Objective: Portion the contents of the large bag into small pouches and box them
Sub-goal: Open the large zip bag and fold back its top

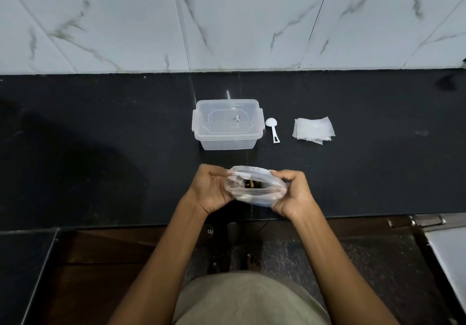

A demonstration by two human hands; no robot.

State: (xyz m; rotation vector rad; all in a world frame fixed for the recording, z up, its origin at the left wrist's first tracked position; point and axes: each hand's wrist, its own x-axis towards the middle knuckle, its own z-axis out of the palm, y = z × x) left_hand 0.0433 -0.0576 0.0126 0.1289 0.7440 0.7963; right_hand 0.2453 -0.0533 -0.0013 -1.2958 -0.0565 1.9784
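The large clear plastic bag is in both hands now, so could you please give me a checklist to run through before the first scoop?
1. Large clear plastic bag held by left hand and right hand: ok.
2. Bag mouth open, dark contents showing: ok.
3. White plastic scoop in hand: not ok, lies on the black counter.
4. Stack of small clear pouches ready beside the scoop: ok.
5. Clear plastic box opened: not ok, lid still on.
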